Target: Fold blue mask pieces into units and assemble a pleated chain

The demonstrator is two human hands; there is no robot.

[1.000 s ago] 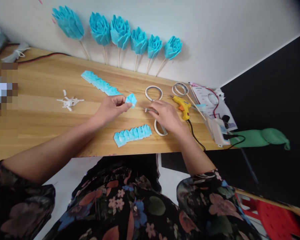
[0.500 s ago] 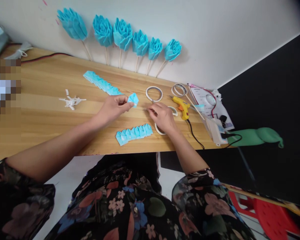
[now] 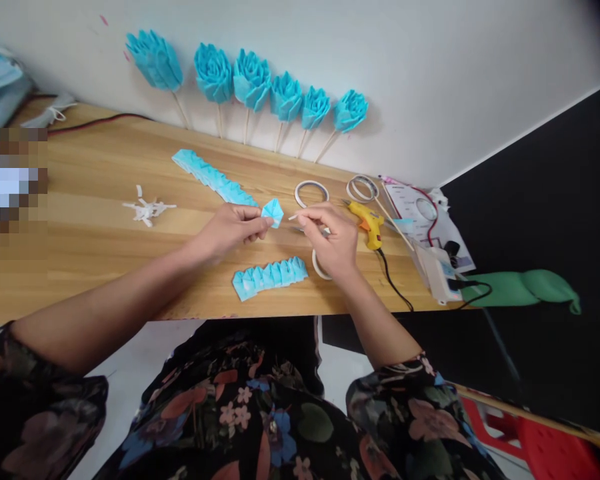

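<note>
My left hand (image 3: 237, 225) pinches a folded blue paper petal (image 3: 273, 212) between thumb and fingertips, above the middle of the table. Close on its right, my right hand (image 3: 330, 237) is closed with thumb and index finger on a small white strip (image 3: 293, 217); whether this is tape or backing I cannot tell. A row of folded blue petals (image 3: 270, 276) lies overlapped below the hands. Behind my left hand stretches a longer overlapped row (image 3: 213, 179). A tape roll (image 3: 311, 183) rests just behind my right hand, and another ring (image 3: 320, 268) is partly hidden under it.
Several blue paper flowers (image 3: 251, 80) on sticks lean against the wall. White scraps (image 3: 147, 211) are piled left. On the right are a yellow glue gun (image 3: 369, 225) with a cord, more tape rolls (image 3: 362, 189), a white power strip (image 3: 437, 277) and a green pouch (image 3: 525, 287).
My right hand has risen slightly and turned, showing the white strip at its fingertips closer to the petal. My left hand keeps its pinch. The whole view has shifted a little.
</note>
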